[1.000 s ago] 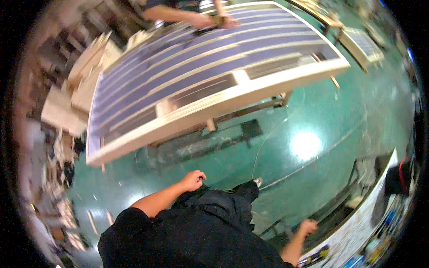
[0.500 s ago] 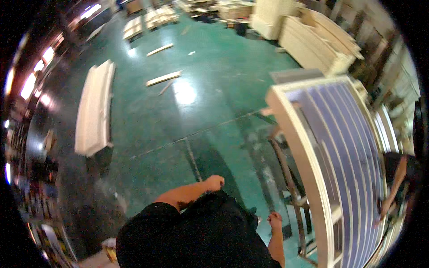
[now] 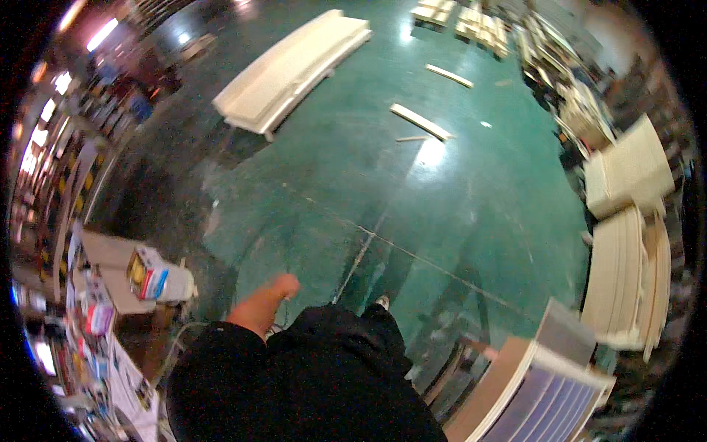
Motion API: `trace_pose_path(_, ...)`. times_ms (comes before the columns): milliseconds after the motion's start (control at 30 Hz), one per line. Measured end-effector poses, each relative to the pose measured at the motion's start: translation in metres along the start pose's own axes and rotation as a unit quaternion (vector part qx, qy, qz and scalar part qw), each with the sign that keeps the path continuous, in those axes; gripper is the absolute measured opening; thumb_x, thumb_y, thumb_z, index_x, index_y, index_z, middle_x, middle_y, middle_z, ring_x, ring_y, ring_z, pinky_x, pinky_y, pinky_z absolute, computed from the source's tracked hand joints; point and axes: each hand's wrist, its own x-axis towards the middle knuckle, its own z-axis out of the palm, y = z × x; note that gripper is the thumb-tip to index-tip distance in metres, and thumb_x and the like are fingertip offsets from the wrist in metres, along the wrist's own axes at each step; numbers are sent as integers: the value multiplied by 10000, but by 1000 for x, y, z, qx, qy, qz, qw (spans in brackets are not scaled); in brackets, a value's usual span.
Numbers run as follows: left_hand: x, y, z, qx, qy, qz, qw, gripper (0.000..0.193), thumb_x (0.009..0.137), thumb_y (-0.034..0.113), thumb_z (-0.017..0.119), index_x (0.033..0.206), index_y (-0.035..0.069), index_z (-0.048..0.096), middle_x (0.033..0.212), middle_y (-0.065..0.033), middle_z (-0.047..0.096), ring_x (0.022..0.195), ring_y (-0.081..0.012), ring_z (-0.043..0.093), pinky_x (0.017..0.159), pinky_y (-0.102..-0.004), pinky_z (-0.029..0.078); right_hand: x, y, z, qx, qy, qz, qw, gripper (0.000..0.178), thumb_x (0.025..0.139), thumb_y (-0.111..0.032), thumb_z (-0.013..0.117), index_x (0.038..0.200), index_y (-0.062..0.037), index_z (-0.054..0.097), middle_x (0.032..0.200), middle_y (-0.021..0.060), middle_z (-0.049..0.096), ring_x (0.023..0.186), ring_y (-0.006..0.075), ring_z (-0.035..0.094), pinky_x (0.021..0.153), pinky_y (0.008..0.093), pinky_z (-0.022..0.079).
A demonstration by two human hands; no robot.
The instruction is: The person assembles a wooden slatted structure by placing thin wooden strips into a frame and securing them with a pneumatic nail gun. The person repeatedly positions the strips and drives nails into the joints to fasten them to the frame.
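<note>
The framed panel (image 3: 543, 404), near right, shows pale wooden edges and purple-blue bands between thin pale stripes. The left hand (image 3: 283, 288) is blurred; I cannot tell how its fingers are set.

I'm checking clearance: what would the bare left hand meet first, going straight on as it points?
The left hand seems to point forward-right over glossy green floor; the way looks free, though depth is unclear.

floor (image 3: 317, 173): glossy, smooth | stacked boards (image 3: 291, 70): matt wood | frame (image 3: 495, 387): wood | shirt (image 3: 309, 387): matt cloth
</note>
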Motion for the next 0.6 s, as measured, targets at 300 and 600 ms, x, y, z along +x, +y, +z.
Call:
trace_pose_path(300,-30,-19,22,-420,122,-235,868,348,885,388,695,986,55,695,937,-156,726,860,-341,694,769,-464,540,220,-375,-280,-99,27,-96,990,210,909,-126,606,1091,-24,583,772,87,599,632,223,581,531,368,480)
trace_pose_path(600,71,-135,-7,-382,-69,-239,890,317,953,321,591,948,24,703,839,-144,699,767,-305,678,689,-458,529,265,-837,-40,-87,-41,-243,965,335,918,-136,636,1232,-38,580,862,91,646,706,192,628,590,321,502)
